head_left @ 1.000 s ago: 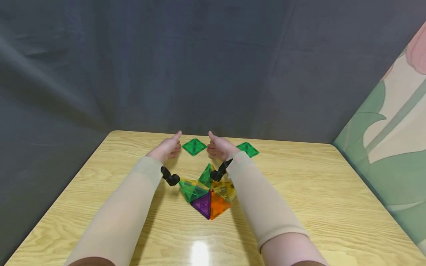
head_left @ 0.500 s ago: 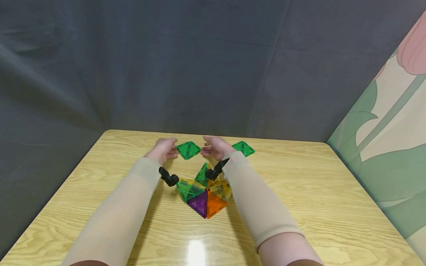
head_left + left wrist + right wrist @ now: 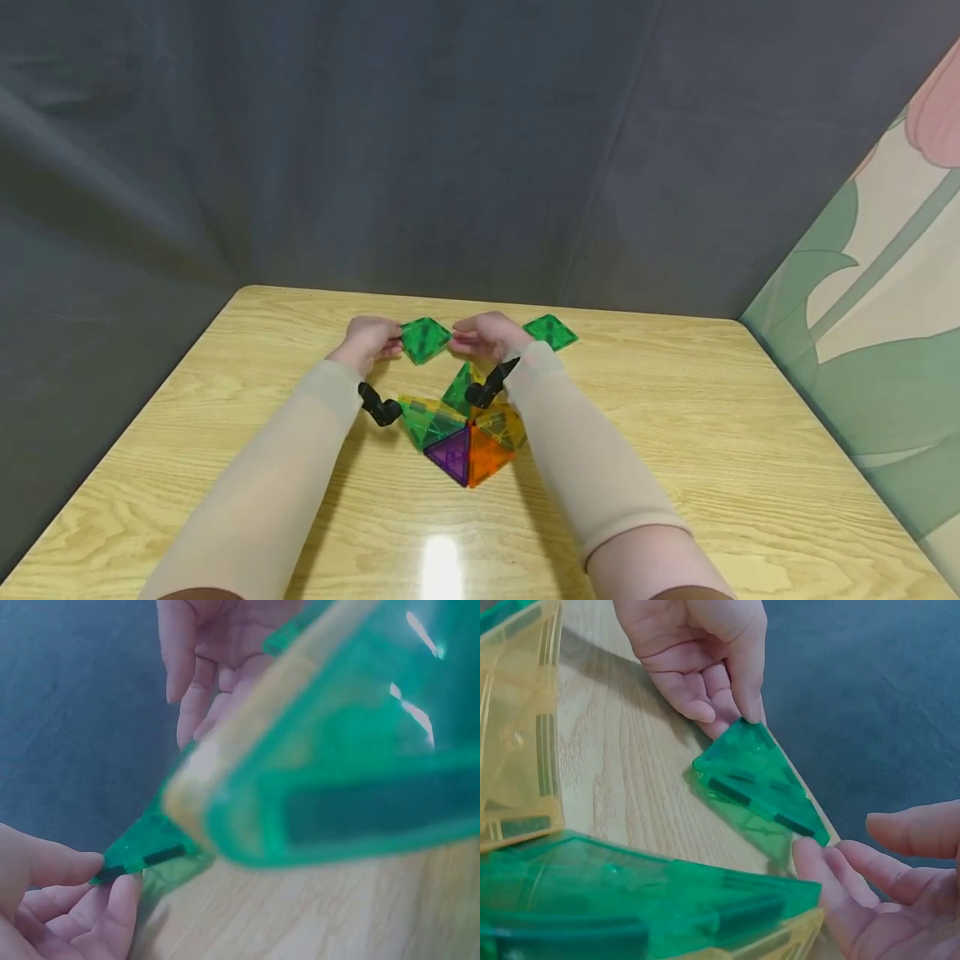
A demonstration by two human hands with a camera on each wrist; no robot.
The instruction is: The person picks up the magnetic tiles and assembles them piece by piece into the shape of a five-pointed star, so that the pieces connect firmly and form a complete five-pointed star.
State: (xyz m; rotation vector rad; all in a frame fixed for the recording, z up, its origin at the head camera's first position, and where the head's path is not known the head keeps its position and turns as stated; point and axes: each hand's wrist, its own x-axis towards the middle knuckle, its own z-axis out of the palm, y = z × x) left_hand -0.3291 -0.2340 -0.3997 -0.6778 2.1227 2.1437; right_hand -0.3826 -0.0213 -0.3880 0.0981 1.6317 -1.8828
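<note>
My left hand [image 3: 370, 340] pinches the left corner of a green diamond of magnetic tiles [image 3: 425, 340] between thumb and fingers. That diamond [image 3: 750, 772] is tilted, lifted off the wood at this side, its green tint falling on the table below. At the opposite corner is my right hand [image 3: 487, 335]; its fingertips are right at the edge and its thumb stands apart, as the right wrist view shows. Nearer the body, between the forearms, sits a cluster of triangular magnetic tiles, among them a purple tile [image 3: 450, 456], an orange tile [image 3: 489, 454], a yellow tile [image 3: 501, 425] and green ones.
Another green diamond [image 3: 552, 331] lies flat just right of my right wrist. The wooden table [image 3: 712, 433] ends at the back against a dark curtain [image 3: 480, 150]. A flowered fabric [image 3: 885, 317] borders the right side. Black wrist cameras [image 3: 381, 406] hang close over the tile cluster.
Both thumbs have come down from pointing up. My left hand has taken hold of the green diamond's corner, and the diamond has tilted up slightly.
</note>
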